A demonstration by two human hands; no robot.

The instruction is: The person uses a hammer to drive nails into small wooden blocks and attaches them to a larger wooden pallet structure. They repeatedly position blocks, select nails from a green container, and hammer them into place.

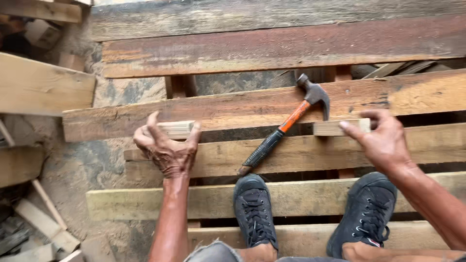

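My left hand (167, 148) and right hand (383, 143), fingers closed on either end of a pale wooden slat (335, 127), hold it across the pallet's (272, 48) middle boards; the claw hammer (286, 126) lies untouched between them (nailing seemingly undone).

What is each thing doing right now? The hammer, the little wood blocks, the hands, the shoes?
Hammer: lying loose across the planks, unheld.
Left block: pinched in left hand.
Right block: end held by right hand.
Shoes: laced, standing on planks.
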